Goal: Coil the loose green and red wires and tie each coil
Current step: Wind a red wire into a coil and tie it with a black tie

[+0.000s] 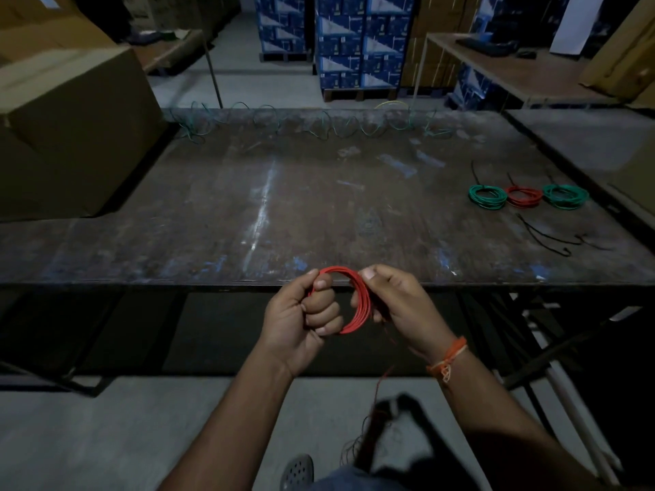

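Note:
A red wire coil (359, 306) hangs between both hands just in front of the table's near edge. My left hand (308, 313) grips the coil's left side in a fist. My right hand (393, 299) pinches its right side, and a thin loose red tail (381, 384) trails down from there toward the floor. At the table's right lie three tied coils in a row: a green coil (487, 197), a red coil (524, 196) and another green coil (566, 196). Loose green wire (319, 124) loops along the far edge of the table.
The worn dark table (283, 207) fills the middle. Black ties (553, 239) lie near the tied coils. A large cardboard box (71, 129) stands at the left. Stacked blue cartons (354, 44) and another table (514, 65) stand behind. A sandalled foot (297, 471) is below.

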### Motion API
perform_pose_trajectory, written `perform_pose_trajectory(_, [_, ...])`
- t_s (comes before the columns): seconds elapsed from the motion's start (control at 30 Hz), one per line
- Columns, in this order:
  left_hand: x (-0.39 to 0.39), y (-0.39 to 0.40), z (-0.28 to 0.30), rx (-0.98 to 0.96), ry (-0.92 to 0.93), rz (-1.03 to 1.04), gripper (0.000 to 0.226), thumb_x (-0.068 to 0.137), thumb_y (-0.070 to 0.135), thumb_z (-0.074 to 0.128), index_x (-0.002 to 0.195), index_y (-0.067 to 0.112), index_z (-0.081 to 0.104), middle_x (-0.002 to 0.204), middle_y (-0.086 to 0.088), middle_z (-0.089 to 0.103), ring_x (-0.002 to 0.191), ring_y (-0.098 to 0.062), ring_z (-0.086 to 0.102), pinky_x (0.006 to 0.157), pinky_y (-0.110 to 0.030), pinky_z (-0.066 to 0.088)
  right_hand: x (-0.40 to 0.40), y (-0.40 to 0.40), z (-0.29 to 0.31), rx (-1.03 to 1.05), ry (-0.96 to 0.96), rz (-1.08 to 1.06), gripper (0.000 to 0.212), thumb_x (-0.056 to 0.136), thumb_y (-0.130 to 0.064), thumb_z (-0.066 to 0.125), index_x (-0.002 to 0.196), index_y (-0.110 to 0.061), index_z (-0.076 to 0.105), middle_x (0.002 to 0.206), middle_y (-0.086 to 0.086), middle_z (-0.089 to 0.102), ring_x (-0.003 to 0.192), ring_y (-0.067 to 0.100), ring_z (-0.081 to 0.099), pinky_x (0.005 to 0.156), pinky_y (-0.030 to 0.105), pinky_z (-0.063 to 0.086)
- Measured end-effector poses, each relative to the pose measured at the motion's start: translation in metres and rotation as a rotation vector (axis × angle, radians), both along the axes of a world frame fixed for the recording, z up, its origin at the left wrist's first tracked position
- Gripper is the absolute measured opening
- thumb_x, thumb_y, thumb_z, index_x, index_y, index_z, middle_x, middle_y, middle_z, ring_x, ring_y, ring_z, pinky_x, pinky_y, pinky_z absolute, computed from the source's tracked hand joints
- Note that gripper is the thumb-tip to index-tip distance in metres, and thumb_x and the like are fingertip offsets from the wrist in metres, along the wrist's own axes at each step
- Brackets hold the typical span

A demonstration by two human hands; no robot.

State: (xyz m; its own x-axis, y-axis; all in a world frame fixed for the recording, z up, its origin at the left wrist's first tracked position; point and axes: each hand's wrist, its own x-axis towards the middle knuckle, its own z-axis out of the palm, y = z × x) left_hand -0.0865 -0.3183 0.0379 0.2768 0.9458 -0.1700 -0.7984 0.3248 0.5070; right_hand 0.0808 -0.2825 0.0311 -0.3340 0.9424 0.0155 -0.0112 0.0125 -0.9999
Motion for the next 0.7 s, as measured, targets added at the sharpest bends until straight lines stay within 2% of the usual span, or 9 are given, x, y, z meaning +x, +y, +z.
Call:
perform_pose_trajectory(0.13, [-0.013, 0.001, -0.002, 0.006, -0.019, 0.067, 0.033, 0.099, 0.026, 0.036, 0.071, 0.017, 0.050, 0.052, 0.011, 0.011, 0.042, -0.007, 0.007, 0.042, -0.021, 0.011, 0.024, 0.005, -0.018, -0.015, -0.075, 0.058, 0.006, 0.098, -0.007, 0.062, 0.102, -0.003, 0.065, 0.071, 0.004, 0.065, 0.059, 0.012, 0.055, 0.056, 0.021, 0.045])
perform_pose_trajectory(0.27, [-0.031, 0.000, -0.007, -0.024, -0.016, 0.185, 0.035, 0.102, 0.025, 0.034, 0.071, 0.019, 0.048, 0.047, 0.010, 0.015, 0.043, -0.007, 0.007, 0.042, -0.021, 0.011, 0.052, 0.001, -0.044, 0.039, -0.247, 0.065, 0.017, 0.090, 0.005, 0.069, 0.094, -0.011, 0.070, 0.078, 0.002, 0.066, 0.072, 0.009, 0.058, 0.068, 0.017, 0.048])
perform_pose_trajectory(0.43, [-0.047, 0.001, -0.016, -0.057, -0.042, 0.331, 0.031, 0.100, 0.024, 0.038, 0.071, 0.019, 0.050, 0.044, 0.009, 0.025, 0.038, -0.007, 0.012, 0.039, -0.019, 0.016, 0.074, -0.008, -0.058, 0.187, -0.261, -0.136, 0.020, 0.087, 0.005, 0.072, 0.090, -0.015, 0.074, 0.088, -0.002, 0.074, 0.085, 0.007, 0.068, 0.081, 0.021, 0.052])
perform_pose_trajectory(0.53, [-0.045, 0.003, -0.021, -0.069, -0.070, 0.393, 0.032, 0.104, 0.026, 0.036, 0.077, 0.018, 0.050, 0.046, 0.010, 0.027, 0.035, -0.005, 0.024, 0.039, -0.019, 0.021, 0.072, -0.015, -0.056, 0.337, -0.375, -0.113, 0.019, 0.088, 0.000, 0.073, 0.093, -0.019, 0.076, 0.090, -0.007, 0.073, 0.091, 0.011, 0.069, 0.083, 0.029, 0.055])
perform_pose_trajectory(0.6, [-0.040, 0.005, -0.021, -0.064, -0.019, 0.429, 0.032, 0.106, 0.027, 0.033, 0.080, 0.018, 0.049, 0.047, 0.011, 0.029, 0.036, -0.004, 0.026, 0.041, -0.019, 0.023, 0.063, -0.022, -0.049, 0.463, -0.441, -0.048, 0.018, 0.088, -0.001, 0.074, 0.094, -0.018, 0.077, 0.091, -0.008, 0.070, 0.091, 0.012, 0.068, 0.080, 0.032, 0.055])
perform_pose_trajectory(0.7, [-0.030, 0.008, -0.022, -0.026, 0.208, 0.481, 0.032, 0.108, 0.027, 0.032, 0.083, 0.017, 0.047, 0.049, 0.011, 0.031, 0.038, -0.003, 0.027, 0.044, -0.020, 0.026, 0.043, -0.031, -0.028, 0.592, -0.403, 0.006, 0.015, 0.089, -0.002, 0.072, 0.096, -0.015, 0.078, 0.091, -0.003, 0.067, 0.088, 0.015, 0.066, 0.075, 0.036, 0.053])
